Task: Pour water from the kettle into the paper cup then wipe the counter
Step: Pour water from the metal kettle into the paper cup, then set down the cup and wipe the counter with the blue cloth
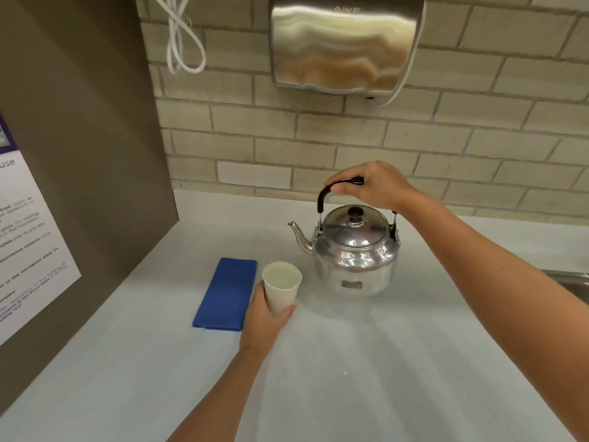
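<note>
Right hand (376, 183): fingers clamped around the black handle of the kettle (353, 250), which stands upright on the counter (350, 378). Left hand (264, 317): fingers wrapped around the paper cup (282, 287), at the kettle's 8 o'clock. Folded blue cloth (226, 293) lies at the cup's 9 o'clock.

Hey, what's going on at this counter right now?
A person is working at a white counter. The right hand grips the black handle of a steel kettle, which stands upright on the counter. The left hand holds a white paper cup just left of the kettle; there seems to be water in it. A folded blue cloth lies beside the cup, untouched, so the wiping looks not yet done.
</note>
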